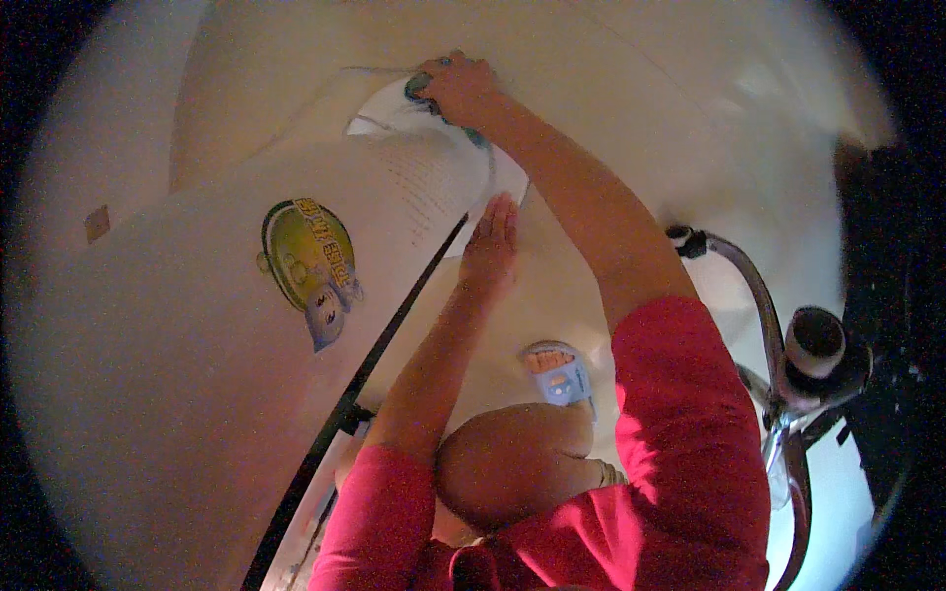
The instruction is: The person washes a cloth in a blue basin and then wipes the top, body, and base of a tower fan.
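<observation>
A large pale panel (185, 310) spreads across the left, bearing a green oval print with a cartoon figure (310, 258) and rows of small writing. A black edge strip (384, 340) runs diagonally along its near side. My left hand (494, 240) lies with straight fingers at the strip's upper end, beside a white sheet-like part (510, 177); it seems to hold nothing. My right hand (460, 89) reaches farther out, its fingers bent over a dark green patch (417, 87) on the white part's far end. Whether it grips anything is hidden.
Below my arms are a bare knee (510, 465) and a foot in a light blue slipper (558, 373) on a pale floor (628, 66). Curved metal tubing with a round, open tube end (815, 340) stands close at my right. A small brown square (97, 224) shows far left.
</observation>
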Demonstrator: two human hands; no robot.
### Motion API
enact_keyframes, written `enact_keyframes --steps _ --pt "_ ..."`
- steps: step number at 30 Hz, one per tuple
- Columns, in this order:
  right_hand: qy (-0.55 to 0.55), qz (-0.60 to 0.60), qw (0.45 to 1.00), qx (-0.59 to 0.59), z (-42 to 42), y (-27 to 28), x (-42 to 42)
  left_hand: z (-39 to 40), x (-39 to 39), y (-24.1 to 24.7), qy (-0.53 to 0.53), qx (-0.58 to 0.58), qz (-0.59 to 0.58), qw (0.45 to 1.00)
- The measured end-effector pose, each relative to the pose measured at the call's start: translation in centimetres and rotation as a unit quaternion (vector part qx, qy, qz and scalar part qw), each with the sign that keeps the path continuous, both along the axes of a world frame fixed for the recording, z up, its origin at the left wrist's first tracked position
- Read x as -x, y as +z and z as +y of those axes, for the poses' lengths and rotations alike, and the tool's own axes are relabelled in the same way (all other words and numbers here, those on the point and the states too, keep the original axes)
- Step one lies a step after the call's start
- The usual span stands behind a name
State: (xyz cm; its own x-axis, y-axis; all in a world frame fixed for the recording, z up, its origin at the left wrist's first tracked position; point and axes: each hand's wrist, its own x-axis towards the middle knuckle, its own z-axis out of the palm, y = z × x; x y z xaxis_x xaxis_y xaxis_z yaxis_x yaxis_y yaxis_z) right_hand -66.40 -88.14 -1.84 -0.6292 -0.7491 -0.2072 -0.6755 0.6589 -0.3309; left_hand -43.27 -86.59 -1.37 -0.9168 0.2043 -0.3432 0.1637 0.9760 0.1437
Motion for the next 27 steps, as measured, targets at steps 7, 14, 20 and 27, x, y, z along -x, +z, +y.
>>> enact_keyframes --steps 7,14,20,27 --pt "-0.078 -0.002 0.997 0.019 5.8 0.9 -3.0 -1.9 -0.4 0.9 -0.032 -0.125 -0.054 0.99" --pt "-0.216 -0.055 0.974 -0.041 6.7 1.9 -7.0 -8.3 -4.1 -0.2 -0.243 -0.017 0.041 0.969" --pt "-0.271 -0.01 0.962 0.002 7.4 1.8 -13.6 -8.4 -5.2 0.7 -0.103 -0.044 -0.011 0.994" --pt "-0.366 -0.002 0.931 -0.011 5.8 0.7 -21.0 -11.3 -9.0 -0.1 -0.068 -0.132 0.003 0.989"
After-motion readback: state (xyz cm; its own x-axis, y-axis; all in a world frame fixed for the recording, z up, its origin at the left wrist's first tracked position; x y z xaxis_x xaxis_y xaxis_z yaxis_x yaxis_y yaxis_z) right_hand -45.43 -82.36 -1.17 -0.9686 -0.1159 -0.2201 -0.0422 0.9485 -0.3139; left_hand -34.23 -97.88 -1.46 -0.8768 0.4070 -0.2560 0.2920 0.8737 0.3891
